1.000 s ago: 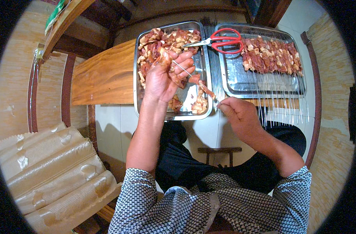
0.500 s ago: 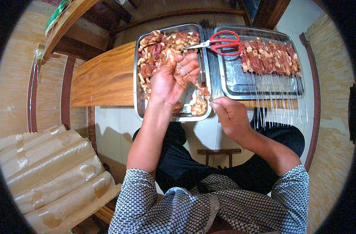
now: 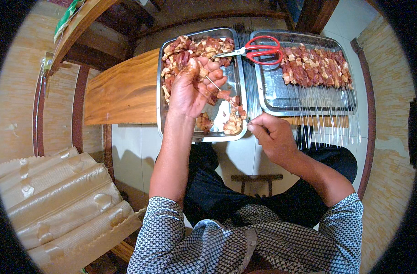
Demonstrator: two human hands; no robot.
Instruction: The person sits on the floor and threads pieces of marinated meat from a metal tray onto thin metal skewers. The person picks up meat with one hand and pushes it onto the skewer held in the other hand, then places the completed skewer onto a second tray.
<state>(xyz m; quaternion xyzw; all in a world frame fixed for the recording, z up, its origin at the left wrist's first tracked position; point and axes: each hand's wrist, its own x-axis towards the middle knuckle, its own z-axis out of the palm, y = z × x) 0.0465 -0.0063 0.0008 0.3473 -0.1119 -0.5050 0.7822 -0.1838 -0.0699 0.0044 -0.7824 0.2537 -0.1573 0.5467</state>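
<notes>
Over the left tray [image 3: 159, 98] of cut raw meat [image 3: 181, 45], my left hand [image 3: 188, 93] is palm up. Its thumb and curled fingers hold a small piece of meat [image 3: 203, 73]. A thin metal skewer [image 3: 212, 83] slants across those fingers, its upper end at that piece. Lower on the skewer, threaded meat [image 3: 224, 95] shows beside the palm. My right hand [image 3: 272, 137] pinches the skewer's lower end just off the tray's front right corner. Loose pieces [image 3: 234, 122] lie in that corner, partly behind the skewer.
Red-handled scissors [image 3: 263, 50] lie across both trays' rims. The right tray [image 3: 272, 109] holds a row of filled skewers [image 3: 316, 68], their bare ends over its front edge. A bundle of bare skewers [image 3: 251, 82] lies between the trays. The wooden bench [image 3: 121, 91] extends left.
My left hand has shifted slightly left, its fingers curling more around the meat piece. The right hand has moved slightly down and right with the skewer.
</notes>
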